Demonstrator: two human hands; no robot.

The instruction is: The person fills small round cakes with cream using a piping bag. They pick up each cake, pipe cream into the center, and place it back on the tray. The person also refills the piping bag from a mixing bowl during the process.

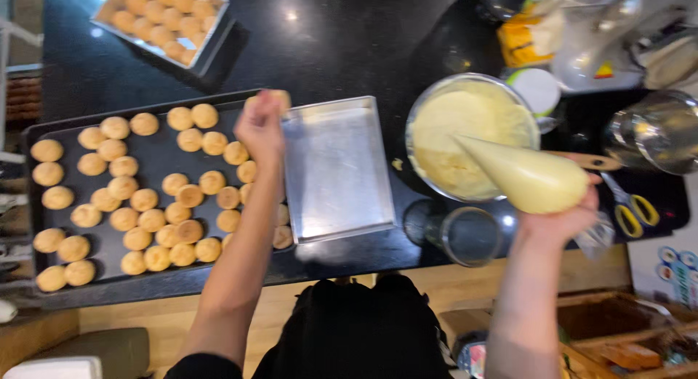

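Now, at the bench:
Left hand: left of centre in the frame, fingers closed round one small round bun, lifted over the right edge of the dark baking tray.
Right hand: right of centre, fingers wrapped about the fat end of a full piping bag; the fingertips are hidden behind it.
Piping bag axis: long axis runs from lower right to upper left, tip pointing up-left over the bowl of pale cream.
Done so far: judging by the layout, little. The square metal pan at centre lies bare, and the bag looks fully loaded.
Left to do: some forty buns sit in loose rows on the dark tray, none visibly filled.
Elsewhere: a second pan of buns at upper left; a glass below the bowl; yellow-handled scissors at right.
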